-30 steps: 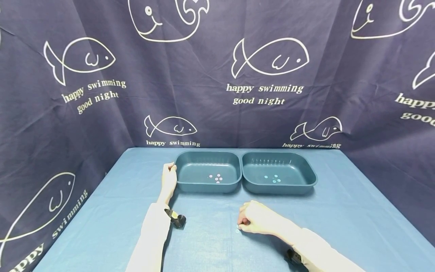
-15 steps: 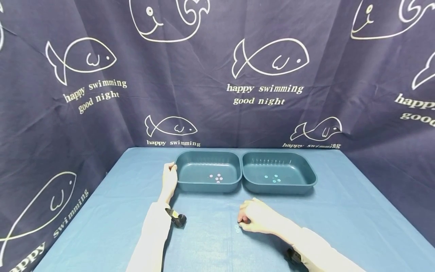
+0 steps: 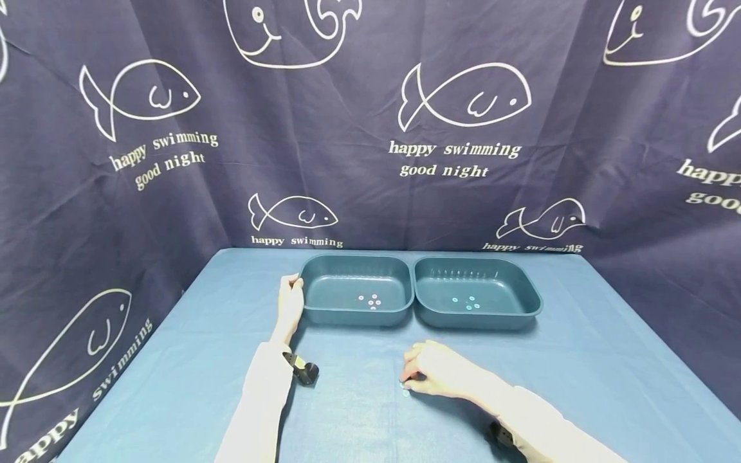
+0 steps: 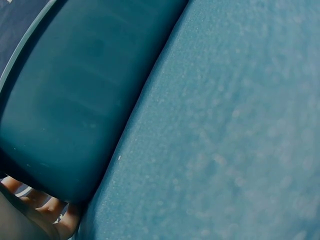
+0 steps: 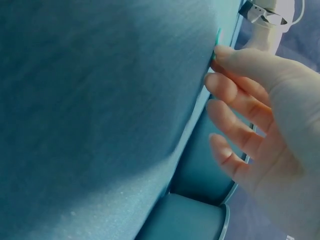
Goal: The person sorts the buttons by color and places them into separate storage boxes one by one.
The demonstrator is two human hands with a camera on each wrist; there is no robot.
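Observation:
At the back of the table are two teal plastic bins, a left bin (image 3: 356, 316) and a right bin (image 3: 478, 320). My left hand (image 3: 290, 302) grips the left bin's outer end, thumb at the rim and fingers against the wall. Several pink buttons (image 3: 371, 302) lie in that bin, several light blue buttons (image 3: 469, 307) in the other. In front of them, low over the cloth, my right hand (image 3: 442, 371) has thumb and index fingertip together at a small light blue button (image 5: 218, 37), pinched on edge. Another pale blue button (image 3: 406, 393) lies just below those fingertips.
A blue cloth (image 3: 341, 399) covers the table. Behind and beside it hangs a dark fabric curtain (image 3: 359, 212) with white fish drawings. Each wrist carries a black camera, the left camera (image 3: 307, 373) above the cloth.
My right hand has shifted slightly left, its fingertips closing in on the pale blue buttons. The left hand keeps its hold on the bin. The head view has tilted slightly.

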